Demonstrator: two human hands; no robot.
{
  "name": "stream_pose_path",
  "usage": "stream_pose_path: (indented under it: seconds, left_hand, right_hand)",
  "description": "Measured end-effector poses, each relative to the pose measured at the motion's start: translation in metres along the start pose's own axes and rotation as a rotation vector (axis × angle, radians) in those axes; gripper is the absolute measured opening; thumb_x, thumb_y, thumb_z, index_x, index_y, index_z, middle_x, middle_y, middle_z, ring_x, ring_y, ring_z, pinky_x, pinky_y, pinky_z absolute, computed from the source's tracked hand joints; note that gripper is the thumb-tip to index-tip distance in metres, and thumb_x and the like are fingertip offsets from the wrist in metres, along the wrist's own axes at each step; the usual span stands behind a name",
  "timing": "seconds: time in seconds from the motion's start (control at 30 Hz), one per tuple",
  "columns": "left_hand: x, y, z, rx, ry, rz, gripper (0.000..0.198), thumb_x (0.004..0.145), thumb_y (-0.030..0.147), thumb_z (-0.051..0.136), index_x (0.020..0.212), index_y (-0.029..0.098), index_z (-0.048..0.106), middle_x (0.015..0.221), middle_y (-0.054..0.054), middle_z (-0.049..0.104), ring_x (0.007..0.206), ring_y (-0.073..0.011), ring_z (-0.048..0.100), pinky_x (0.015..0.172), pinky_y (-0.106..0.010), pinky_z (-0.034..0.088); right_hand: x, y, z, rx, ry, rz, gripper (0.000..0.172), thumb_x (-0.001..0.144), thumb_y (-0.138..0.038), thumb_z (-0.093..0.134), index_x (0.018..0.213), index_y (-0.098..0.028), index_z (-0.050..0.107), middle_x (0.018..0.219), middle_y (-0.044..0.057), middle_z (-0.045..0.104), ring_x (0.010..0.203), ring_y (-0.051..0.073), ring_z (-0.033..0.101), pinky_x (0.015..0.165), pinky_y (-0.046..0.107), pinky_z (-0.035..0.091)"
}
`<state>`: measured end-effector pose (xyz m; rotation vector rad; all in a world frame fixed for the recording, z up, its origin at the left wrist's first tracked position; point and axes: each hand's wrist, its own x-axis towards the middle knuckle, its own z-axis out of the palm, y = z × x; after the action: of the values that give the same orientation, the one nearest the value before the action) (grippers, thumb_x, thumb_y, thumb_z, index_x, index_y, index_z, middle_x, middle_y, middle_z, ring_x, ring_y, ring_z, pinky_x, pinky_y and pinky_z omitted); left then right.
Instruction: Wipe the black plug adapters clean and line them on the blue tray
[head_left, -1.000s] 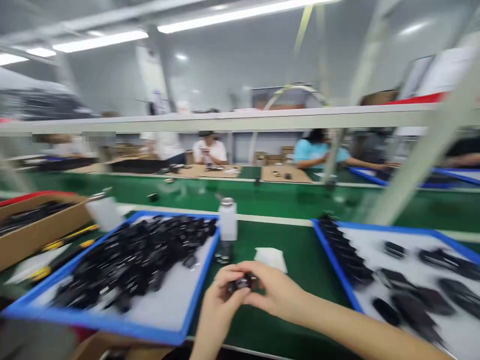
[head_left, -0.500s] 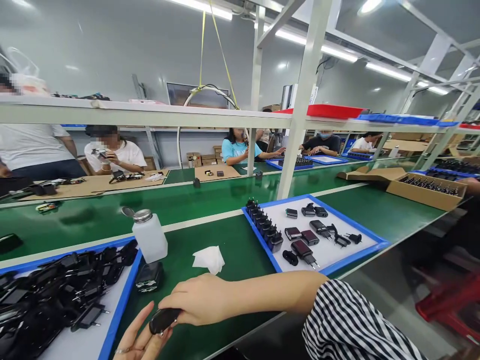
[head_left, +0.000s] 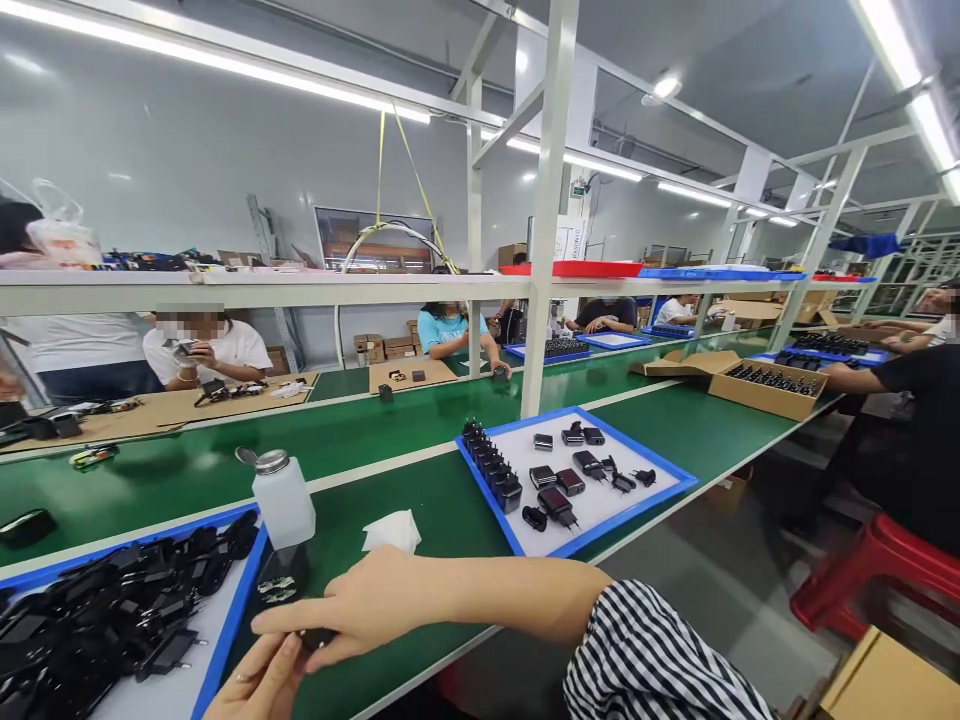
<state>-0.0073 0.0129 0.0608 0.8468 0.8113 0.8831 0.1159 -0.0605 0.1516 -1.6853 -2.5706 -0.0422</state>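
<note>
Sleeve, right (head_left: 656, 655): one; black-and-white check, small squares; loose cut, cloth creased in folds; edge ending on the forearm. Right forearm (head_left: 517, 597): bare from sleeve edge to wrist. Right hand (head_left: 379, 605): bare. Left hand (head_left: 259, 685): bare; one ring (head_left: 242, 678), narrow band, silver-coloured, worn on one of the fingers (head_left: 260, 656); which, unclear.

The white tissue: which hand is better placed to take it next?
Probably the right hand: it is closer to the white tissue; the left hand is lower in view and farther left.
</note>
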Motion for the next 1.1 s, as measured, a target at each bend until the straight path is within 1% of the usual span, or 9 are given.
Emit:
stream_pose_path:
  seconds: [0.1,0.2,0.33,0.47,0.57,0.73,0.87,0.97,1.1]
  left_hand:
    - [-0.008,-0.007,0.000,-0.049,-0.166,-0.093,0.047,0.029,0.026,0.076,0.073,0.016,0.062,0.076,-0.004,0.065,0.078,-0.0244,0.057,0.059,-0.027,0.051]
    - [-0.009,-0.028,-0.009,-0.084,-0.249,-0.169,0.034,0.035,0.025,0.075,0.065,0.016,0.063,0.066,-0.002,0.064,0.060,-0.0162,0.057,0.047,-0.020,0.047]
    - [-0.017,-0.053,-0.019,-0.092,-0.238,-0.204,0.031,0.038,0.022,0.075,0.066,0.016,0.064,0.065,0.000,0.064,0.056,-0.0125,0.055,0.047,-0.018,0.046]
    - [-0.024,-0.055,-0.018,-0.024,-0.258,-0.189,0.035,0.046,0.028,0.071,0.077,0.016,0.063,0.078,-0.003,0.064,0.066,-0.0150,0.056,0.055,-0.021,0.046]
    - [-0.014,-0.047,-0.015,0.181,-0.244,-0.105,0.048,0.050,0.044,0.064,0.087,0.015,0.059,0.092,-0.007,0.061,0.078,-0.0211,0.055,0.060,-0.027,0.045]
    - [0.032,-0.034,-0.008,0.747,0.059,0.325,0.080,0.042,0.053,0.060,0.108,0.012,0.043,0.116,-0.016,0.044,0.106,-0.0326,0.040,0.083,-0.042,0.035]
    - [0.061,-0.030,0.004,0.857,-0.085,0.338,0.080,0.042,0.053,0.057,0.106,0.008,0.040,0.109,-0.020,0.050,0.104,-0.0326,0.044,0.086,-0.041,0.034]
    - [0.070,-0.028,0.008,0.883,-0.160,0.276,0.060,0.044,0.052,0.055,0.090,0.014,0.048,0.094,-0.013,0.059,0.093,-0.0310,0.052,0.080,-0.039,0.039]
    - [0.071,-0.027,0.003,0.898,-0.165,0.320,0.057,0.040,0.049,0.059,0.085,0.016,0.049,0.088,-0.012,0.061,0.089,-0.0320,0.054,0.076,-0.039,0.040]
  right_hand:
    - [-0.009,-0.007,-0.002,0.137,-0.155,-0.037,0.051,0.076,-0.032,0.049,0.122,-0.024,0.029,0.082,-0.004,0.059,0.054,0.009,0.050,0.044,0.017,0.034]
    - [-0.018,-0.013,0.008,0.171,-0.206,0.041,0.047,0.074,-0.031,0.052,0.117,-0.021,0.036,0.083,-0.003,0.060,0.056,0.009,0.050,0.045,0.017,0.033]
    - [-0.027,-0.017,0.039,0.140,-0.154,0.124,0.046,0.073,-0.041,0.050,0.115,-0.027,0.039,0.079,-0.004,0.060,0.062,0.011,0.052,0.041,0.018,0.029]
    - [-0.030,-0.007,0.060,0.099,-0.008,0.058,0.036,0.071,-0.043,0.051,0.103,-0.026,0.051,0.086,-0.003,0.056,0.076,0.011,0.052,0.042,0.018,0.029]
    - [-0.024,0.011,0.061,0.123,0.158,0.040,0.028,0.070,-0.041,0.053,0.090,-0.022,0.057,0.098,0.000,0.051,0.083,0.010,0.050,0.051,0.017,0.034]
    - [0.001,0.051,0.058,0.233,0.215,0.254,0.027,0.074,-0.034,0.052,0.092,-0.014,0.054,0.087,0.002,0.057,0.081,0.011,0.051,0.066,0.018,0.039]
    - [0.014,0.069,0.062,0.210,0.198,0.326,0.031,0.075,-0.024,0.052,0.103,-0.011,0.051,0.102,0.007,0.055,0.095,0.013,0.047,0.077,0.018,0.036]
    - [0.016,0.069,0.069,0.186,0.156,0.322,0.030,0.072,-0.023,0.055,0.100,-0.012,0.055,0.095,0.005,0.058,0.089,0.013,0.051,0.073,0.017,0.038]
    - [0.016,0.062,0.081,0.220,0.104,0.369,0.034,0.072,-0.033,0.054,0.102,-0.017,0.054,0.092,0.003,0.059,0.082,0.014,0.054,0.066,0.018,0.041]
